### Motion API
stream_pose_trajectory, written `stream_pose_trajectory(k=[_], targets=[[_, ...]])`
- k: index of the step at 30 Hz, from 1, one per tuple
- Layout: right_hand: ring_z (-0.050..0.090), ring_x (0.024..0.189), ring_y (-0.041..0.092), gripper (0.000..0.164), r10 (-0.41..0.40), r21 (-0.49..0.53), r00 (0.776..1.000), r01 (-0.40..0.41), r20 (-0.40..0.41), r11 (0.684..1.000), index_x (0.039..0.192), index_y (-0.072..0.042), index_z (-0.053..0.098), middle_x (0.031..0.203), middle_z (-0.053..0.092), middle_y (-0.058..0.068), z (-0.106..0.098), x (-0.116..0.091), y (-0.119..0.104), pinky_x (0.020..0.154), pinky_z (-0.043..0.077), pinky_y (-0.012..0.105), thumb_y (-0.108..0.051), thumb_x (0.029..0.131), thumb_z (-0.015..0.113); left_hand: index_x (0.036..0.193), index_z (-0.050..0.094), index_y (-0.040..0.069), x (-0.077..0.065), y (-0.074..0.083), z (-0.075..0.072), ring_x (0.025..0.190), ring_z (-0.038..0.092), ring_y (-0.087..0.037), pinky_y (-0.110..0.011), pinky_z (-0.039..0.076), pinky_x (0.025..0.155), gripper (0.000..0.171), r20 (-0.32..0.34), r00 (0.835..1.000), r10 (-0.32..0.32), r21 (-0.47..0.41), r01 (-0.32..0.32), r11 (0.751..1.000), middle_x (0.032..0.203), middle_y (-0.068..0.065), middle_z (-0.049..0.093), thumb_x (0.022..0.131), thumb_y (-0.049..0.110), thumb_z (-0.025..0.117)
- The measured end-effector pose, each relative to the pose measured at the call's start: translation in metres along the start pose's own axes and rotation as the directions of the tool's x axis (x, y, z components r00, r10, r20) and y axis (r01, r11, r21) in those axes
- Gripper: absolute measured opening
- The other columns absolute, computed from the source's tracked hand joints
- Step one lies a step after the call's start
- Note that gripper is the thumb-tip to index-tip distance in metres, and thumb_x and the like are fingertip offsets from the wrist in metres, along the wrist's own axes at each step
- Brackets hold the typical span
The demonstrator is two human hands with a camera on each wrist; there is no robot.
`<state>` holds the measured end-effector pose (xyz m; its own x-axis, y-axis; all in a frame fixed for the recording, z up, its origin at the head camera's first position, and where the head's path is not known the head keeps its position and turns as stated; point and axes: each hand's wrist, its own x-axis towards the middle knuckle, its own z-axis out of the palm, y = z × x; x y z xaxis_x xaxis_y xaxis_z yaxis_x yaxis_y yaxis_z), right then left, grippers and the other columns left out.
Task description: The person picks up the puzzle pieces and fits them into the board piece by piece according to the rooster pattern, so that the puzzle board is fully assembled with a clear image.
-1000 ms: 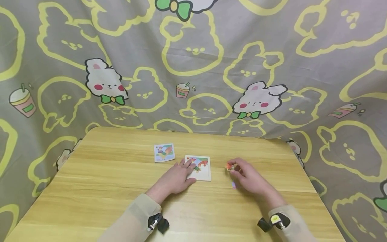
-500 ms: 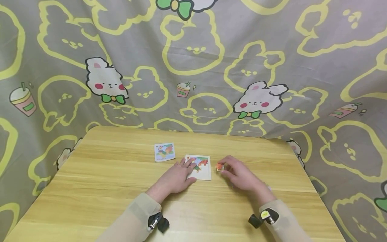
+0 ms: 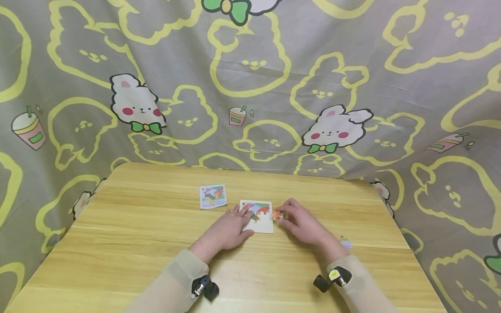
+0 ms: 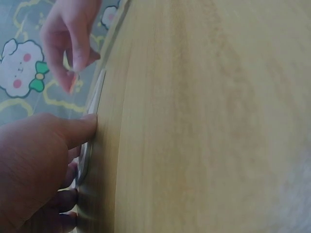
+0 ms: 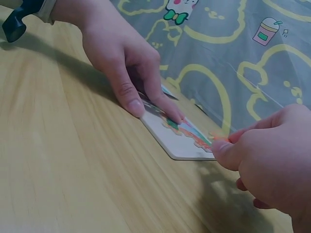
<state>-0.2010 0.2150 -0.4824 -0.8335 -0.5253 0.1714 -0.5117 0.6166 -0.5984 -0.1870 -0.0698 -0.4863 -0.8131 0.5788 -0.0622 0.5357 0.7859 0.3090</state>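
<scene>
I have a small jigsaw piece of orange and red colour at the right edge of a white, almost square puzzle board, whose upper part carries a colourful bird picture. My right hand pinches this piece between thumb and fingertips, so it has only a narrow gap, filled by the piece. The piece lies to the left of this hand, and the board lies further to the left; this is the relation that matters. The right hand is the nearer one to the piece. The long axis of the piece I cannot tell, because my fingers cover part of it.

My left hand rests on the left side of the board with fingers extended and spread, pinching nothing. Beyond it, a paper card with a printed bird lies on the light wooden table. One loose purple and green piece lies beside my right forearm; only the head view shows it.

The left wrist view shows the board nearly edge-on, as a thin slab, with my thumb at its rim. Whether the piece touches the board, I cannot tell.
</scene>
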Motion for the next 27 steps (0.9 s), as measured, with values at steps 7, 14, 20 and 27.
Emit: stream_pose_trajectory(k=[7, 14, 20, 27], targets=[[0.055, 0.090, 0.014, 0.039, -0.003, -0.031, 1.000, 0.003, 0.016, 1.000, 0.139, -0.004, 0.068, 0.119, 0.058, 0.002, 0.007, 0.007, -0.003, 0.078, 0.053, 0.032, -0.016, 0.102, 0.072, 0.160, 0.047, 0.005, -0.001, 0.000, 0.000, 0.153, 0.030, -0.047, -0.062, 0.030, 0.121, 0.065, -0.006, 1.000, 0.004, -0.003, -0.004, 1.000, 0.169, -0.014, 0.033, 0.109, 0.045, 0.057], [0.056, 0.086, 0.010, 0.039, -0.017, -0.066, 1.000, 0.018, 0.014, 0.998, 0.140, -0.007, 0.069, 0.119, 0.058, -0.001, 0.017, 0.013, -0.003, 0.082, 0.052, 0.038, -0.018, 0.103, 0.072, 0.159, 0.048, 0.004, -0.001, -0.001, 0.000, 0.152, 0.032, -0.048, -0.062, 0.031, 0.120, 0.065, -0.010, 1.000, 0.014, -0.001, -0.014, 1.000, 0.169, -0.015, 0.034, 0.109, 0.045, 0.058], [0.055, 0.087, 0.009, 0.039, -0.013, -0.127, 1.000, 0.016, 0.023, 0.992, 0.141, -0.011, 0.069, 0.121, 0.058, -0.001, 0.022, 0.018, -0.006, 0.087, 0.041, 0.043, -0.022, 0.104, 0.071, 0.159, 0.048, 0.004, -0.001, 0.000, -0.001, 0.152, 0.032, -0.047, -0.062, 0.032, 0.120, 0.065, -0.007, 1.000, 0.010, 0.000, -0.010, 1.000, 0.169, -0.014, 0.034, 0.109, 0.045, 0.057], [0.053, 0.082, 0.007, 0.040, -0.034, -0.184, 0.999, 0.037, 0.021, 0.982, 0.141, -0.013, 0.070, 0.118, 0.058, -0.003, 0.026, 0.021, -0.007, 0.080, 0.035, 0.038, -0.024, 0.103, 0.072, 0.158, 0.049, 0.004, -0.001, 0.000, -0.002, 0.152, 0.031, -0.047, -0.062, 0.032, 0.120, 0.065, -0.013, 1.000, 0.008, -0.008, -0.008, 1.000, 0.169, -0.013, 0.033, 0.109, 0.045, 0.058]])
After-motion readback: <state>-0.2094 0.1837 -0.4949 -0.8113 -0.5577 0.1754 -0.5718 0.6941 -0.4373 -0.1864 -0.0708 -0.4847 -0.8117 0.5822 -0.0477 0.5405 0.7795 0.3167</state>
